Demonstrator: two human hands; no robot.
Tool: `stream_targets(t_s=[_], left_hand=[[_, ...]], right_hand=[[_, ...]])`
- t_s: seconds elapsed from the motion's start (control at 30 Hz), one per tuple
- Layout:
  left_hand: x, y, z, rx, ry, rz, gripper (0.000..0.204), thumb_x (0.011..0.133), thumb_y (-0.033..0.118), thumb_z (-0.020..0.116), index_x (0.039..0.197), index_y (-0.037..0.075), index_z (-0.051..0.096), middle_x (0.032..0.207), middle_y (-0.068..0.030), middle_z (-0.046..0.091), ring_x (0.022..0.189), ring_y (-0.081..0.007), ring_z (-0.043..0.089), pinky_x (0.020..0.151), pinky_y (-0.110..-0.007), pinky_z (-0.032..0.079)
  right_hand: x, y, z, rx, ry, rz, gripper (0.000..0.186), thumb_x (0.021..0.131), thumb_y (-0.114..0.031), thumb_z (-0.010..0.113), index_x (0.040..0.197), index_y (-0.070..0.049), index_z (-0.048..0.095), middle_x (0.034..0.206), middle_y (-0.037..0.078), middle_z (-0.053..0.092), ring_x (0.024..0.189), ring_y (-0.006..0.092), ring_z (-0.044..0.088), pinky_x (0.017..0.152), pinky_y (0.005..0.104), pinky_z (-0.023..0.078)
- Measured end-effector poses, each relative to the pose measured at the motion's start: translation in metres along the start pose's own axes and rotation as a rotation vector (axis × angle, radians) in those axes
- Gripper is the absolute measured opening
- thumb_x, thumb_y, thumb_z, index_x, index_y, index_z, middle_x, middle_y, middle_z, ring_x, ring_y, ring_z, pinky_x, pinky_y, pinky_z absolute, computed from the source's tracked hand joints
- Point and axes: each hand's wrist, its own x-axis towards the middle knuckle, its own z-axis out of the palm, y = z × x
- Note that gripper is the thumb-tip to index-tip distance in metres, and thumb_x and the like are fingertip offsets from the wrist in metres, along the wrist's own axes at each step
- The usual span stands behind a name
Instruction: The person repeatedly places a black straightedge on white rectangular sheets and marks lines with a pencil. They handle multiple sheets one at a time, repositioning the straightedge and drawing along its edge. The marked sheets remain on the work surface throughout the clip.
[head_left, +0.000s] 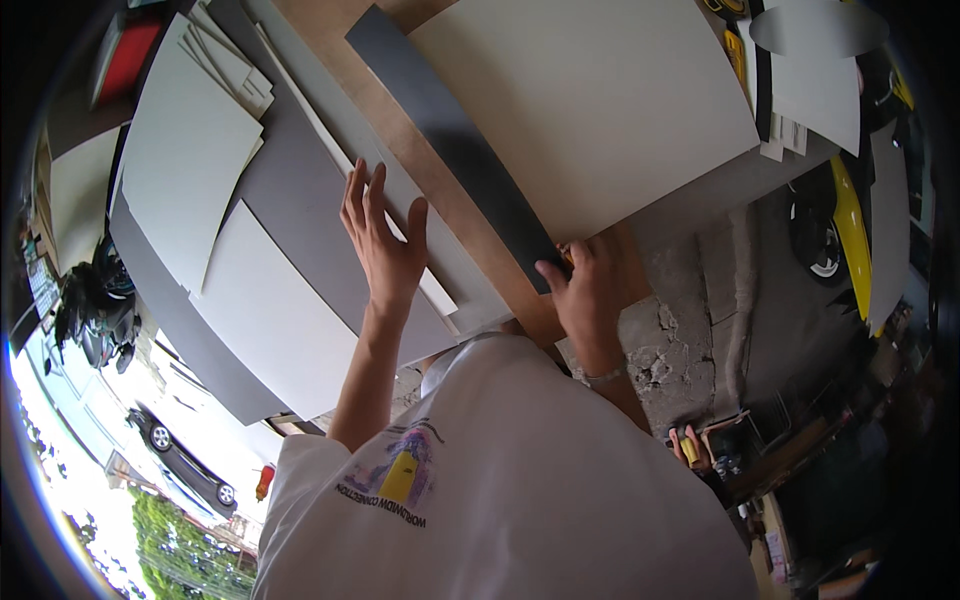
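A long dark grey strip (448,135) lies diagonally on the brown board (388,110), beside a large cream sheet (600,90). My right hand (585,300) grips the strip's lower end, thumb on its face; a small orange item shows between my fingers, mostly hidden. My left hand (392,250) has its fingers apart over a narrow white strip (438,290) on the grey board (300,160) to the left, holding nothing; whether it touches them is unclear.
White sheets (265,280) and offcuts (225,75) cover the left side. Yellow tools (735,60) lie top right. Cracked concrete floor (680,340) shows below the bench edge. A motorbike (95,305) and car (180,460) stand left, yellow bodywork (850,235) right.
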Motion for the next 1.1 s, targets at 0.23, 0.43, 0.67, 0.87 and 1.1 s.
stream_targets(t_s=[0.23,0.43,0.67,0.87,1.1], left_hand=[[0.057,0.037,0.047,0.053,-0.142,0.243,0.054,0.101,0.008,0.061,0.153,0.009,0.046,0.166,-0.0211,0.035,0.155,-0.0434,0.029,0.126,-0.058,0.027],[0.221,0.059,0.132,0.201,0.067,0.397,0.099,0.079,0.053,0.087,0.146,-0.008,0.048,0.155,-0.0263,0.044,0.145,-0.0405,0.039,0.121,-0.053,0.032],[0.317,0.076,0.082,-0.189,-0.621,-0.128,0.078,0.086,0.049,0.083,0.139,-0.003,0.06,0.148,-0.0248,0.056,0.141,-0.0368,0.048,0.118,-0.054,0.037],[0.19,0.03,-0.025,-0.706,-0.212,-0.463,0.037,0.102,0.03,0.071,0.127,0.002,0.072,0.107,-0.0071,0.074,0.093,-0.0141,0.069,0.084,-0.031,0.058],[0.053,0.033,0.014,-1.078,-0.081,-0.71,0.013,0.106,0.018,0.063,0.109,0.005,0.066,0.084,-0.0011,0.067,0.07,-0.0098,0.064,0.062,-0.027,0.052]], right_hand=[[-0.01,0.065,-0.13,0.541,0.014,0.193,0.035,0.097,-0.038,0.079,0.098,-0.003,0.073,0.08,-0.002,0.063,0.075,0.0083,0.056,0.068,0.0268,0.045],[-0.056,0.099,-0.165,0.698,0.335,0.347,0.035,0.097,-0.036,0.079,0.111,-0.006,0.067,0.083,-0.01,0.049,0.07,-0.0001,0.038,0.059,0.0198,0.03],[-0.06,0.094,-0.142,0.879,0.415,0.243,0.031,0.098,-0.033,0.079,0.111,-0.007,0.066,0.088,-0.01,0.049,0.071,-0.0003,0.034,0.057,0.0198,0.026],[-0.055,0.076,-0.139,0.691,0.308,0.118,0.023,0.101,-0.028,0.075,0.104,-0.008,0.063,0.085,-0.008,0.044,0.072,0.0014,0.035,0.059,0.0204,0.026],[-0.01,0.023,-0.077,0.511,0.14,-0.024,0.024,0.104,-0.025,0.07,0.115,-0.004,0.067,0.085,-0.004,0.054,0.074,0.006,0.045,0.064,0.0235,0.038]])
